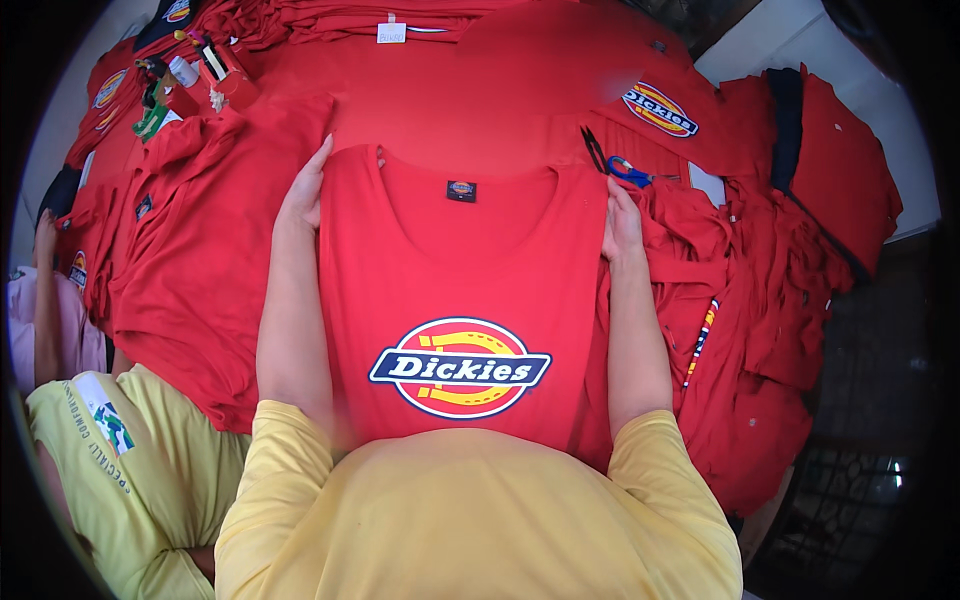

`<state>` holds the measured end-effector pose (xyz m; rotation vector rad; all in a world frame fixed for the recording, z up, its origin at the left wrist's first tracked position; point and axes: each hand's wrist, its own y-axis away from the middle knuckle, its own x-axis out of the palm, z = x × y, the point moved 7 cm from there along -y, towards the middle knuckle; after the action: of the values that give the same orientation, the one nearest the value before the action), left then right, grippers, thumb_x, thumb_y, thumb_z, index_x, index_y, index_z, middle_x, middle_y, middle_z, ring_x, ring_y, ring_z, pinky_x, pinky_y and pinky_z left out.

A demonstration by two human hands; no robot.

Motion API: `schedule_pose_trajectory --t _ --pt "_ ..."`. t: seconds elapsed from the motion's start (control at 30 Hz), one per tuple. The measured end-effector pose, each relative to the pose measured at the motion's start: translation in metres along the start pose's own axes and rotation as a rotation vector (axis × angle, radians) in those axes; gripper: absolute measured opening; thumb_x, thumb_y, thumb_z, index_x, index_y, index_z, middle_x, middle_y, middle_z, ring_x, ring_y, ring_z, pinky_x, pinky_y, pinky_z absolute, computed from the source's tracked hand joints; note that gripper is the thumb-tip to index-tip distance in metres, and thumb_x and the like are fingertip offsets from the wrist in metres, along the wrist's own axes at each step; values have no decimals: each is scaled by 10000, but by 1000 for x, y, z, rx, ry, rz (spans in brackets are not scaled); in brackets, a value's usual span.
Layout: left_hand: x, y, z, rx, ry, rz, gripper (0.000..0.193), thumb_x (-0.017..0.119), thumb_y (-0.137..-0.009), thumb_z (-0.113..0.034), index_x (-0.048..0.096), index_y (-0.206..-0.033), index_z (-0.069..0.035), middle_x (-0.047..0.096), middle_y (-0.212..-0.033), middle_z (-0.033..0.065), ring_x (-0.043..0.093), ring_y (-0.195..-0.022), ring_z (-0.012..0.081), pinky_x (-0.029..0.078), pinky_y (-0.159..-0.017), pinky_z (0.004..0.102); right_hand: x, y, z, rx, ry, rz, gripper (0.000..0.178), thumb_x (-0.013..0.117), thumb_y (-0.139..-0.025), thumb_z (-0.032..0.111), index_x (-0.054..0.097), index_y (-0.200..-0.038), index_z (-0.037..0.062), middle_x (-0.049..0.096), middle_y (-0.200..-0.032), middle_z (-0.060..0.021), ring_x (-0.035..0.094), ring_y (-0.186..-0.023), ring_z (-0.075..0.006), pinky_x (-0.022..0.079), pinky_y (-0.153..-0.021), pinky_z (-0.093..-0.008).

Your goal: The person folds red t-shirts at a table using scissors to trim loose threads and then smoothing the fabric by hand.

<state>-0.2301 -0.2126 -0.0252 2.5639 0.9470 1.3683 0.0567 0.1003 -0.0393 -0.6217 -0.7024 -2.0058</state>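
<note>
In front of my chest a red tank top (470, 280) is spread out, its wide scoop neck at the far end. A small dark label sits inside the neckline. Across its front is an oval print in yellow, white and navy. My left hand (308, 190) grips the shirt's left edge near the shoulder, fingers straight and pressed together. On the opposite edge, my right hand (622, 225) is closed at the shoulder, with part of its fingers hidden. Just beyond that hand lie scissors with blue handles (628, 172), their dark blades pointing away.
Heaped red garments (740, 290) cover the right side, and another red shirt (215, 250) lies to the left. A red holder (235, 90) with small tools stands at the far left. Beside me are a person in a yellow-green shirt (140, 470) and another's pink sleeve (70, 330).
</note>
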Motion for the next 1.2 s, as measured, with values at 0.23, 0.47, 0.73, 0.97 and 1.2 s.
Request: schedule_pose_trajectory --t 0.23,0.47,0.73,0.97,1.2 --pt "10 13 3 -56 -43 54 598 475 -971 -441 502 -1262 81 600 -1210 221 603 -1107 300 480 -989 398 18 14 -5 83 -117 20 381 506 -966 245 523 -1258 1 600 -1241 -148 564 -1171 -275 438 -1018 -394" --pt "14 12 0 -52 -57 -32 518 431 -994 -359 524 -1222 96 629 -1153 221 625 -1056 301 503 -950 398 40 7 7 166 71 -52 359 513 -955 246 559 -1206 -7 618 -1205 -128 577 -1140 -250 419 -1026 -382" --pt "73 80 17 122 -147 -110 348 497 -970 -252 596 -1132 40 661 -1112 137 650 -1005 231 522 -897 346 96 56 11 -95 610 -93 320 570 -929 302 631 -860 -4 618 -791 -52 554 -739 -149 427 -675 -333" --pt "130 147 124 381 -686 -25 311 513 -986 -283 608 -1024 11 642 -948 66 574 -843 100 455 -772 265 204 162 -66 -462 905 -31 243 548 -929 203 565 -925 -39 587 -820 -214 560 -769 -309 427 -713 -408" --pt "161 214 174 845 -865 420 801 402 -948 -535 280 -1405 111 366 -1419 258 348 -1335 374 265 -1086 402 207 222 -116 -623 860 293 585 513 -854 114 355 -1363 -126 463 -1334 -281 473 -1204 -411 355 -1012 -416"
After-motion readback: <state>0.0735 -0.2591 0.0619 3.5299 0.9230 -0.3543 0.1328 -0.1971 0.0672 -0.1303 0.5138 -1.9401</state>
